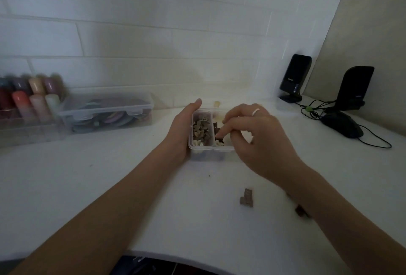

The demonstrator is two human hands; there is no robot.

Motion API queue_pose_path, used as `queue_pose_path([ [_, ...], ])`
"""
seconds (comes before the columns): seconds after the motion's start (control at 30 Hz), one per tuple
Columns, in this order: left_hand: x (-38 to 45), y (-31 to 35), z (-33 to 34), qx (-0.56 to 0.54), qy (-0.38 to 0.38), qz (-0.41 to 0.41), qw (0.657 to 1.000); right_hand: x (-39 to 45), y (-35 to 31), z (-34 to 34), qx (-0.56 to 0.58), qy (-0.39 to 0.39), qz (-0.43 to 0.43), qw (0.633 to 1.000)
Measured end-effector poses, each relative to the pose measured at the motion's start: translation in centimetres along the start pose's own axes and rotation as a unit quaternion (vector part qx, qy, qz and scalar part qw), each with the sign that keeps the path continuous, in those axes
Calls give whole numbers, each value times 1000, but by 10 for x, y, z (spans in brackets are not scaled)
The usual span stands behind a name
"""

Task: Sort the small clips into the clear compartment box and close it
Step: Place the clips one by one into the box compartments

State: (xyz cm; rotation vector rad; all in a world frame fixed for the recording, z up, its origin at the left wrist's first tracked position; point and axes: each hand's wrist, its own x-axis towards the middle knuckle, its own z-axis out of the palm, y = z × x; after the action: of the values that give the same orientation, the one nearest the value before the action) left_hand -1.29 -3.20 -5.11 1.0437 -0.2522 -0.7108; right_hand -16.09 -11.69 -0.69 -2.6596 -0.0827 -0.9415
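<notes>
Box: we find the clear compartment box (212,134) at the middle of the tabletop (153,198), lid not seen on it, its long axis running away from us.
Left compartment: pale and greenish clips (200,131) heaped inside.
Left hand (183,129): we see it flat against the box's left wall, thumb along the far corner, steadying and not gripping anything else.
Right hand (257,136): curled over the right compartment, fingertips (222,133) pinched at a dark clip (218,137); whether it holds or has let go, we cannot tell.
Loose clip: a brown clip (246,197) lies on the tabletop nearer us than the box, just left of the right forearm; the right hand is the nearer one.
Second piece: a dark scrap (299,210) sits beside the right wrist, partly hidden.
Room: open tabletop in front; storage box (107,110) well apart on the left, mouse (342,124) on the right.
</notes>
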Motion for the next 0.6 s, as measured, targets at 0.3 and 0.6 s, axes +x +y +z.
queue_pose_path([
  [0.3, 0, 2, 3, 28, -2, 0, 1000, -51, 16, -28, -38, -227, -33, 973],
  [0.6, -2, 2, 3, 42, -8, 16, 999, -50, 24, -19, 141, -253, 51, 956],
])
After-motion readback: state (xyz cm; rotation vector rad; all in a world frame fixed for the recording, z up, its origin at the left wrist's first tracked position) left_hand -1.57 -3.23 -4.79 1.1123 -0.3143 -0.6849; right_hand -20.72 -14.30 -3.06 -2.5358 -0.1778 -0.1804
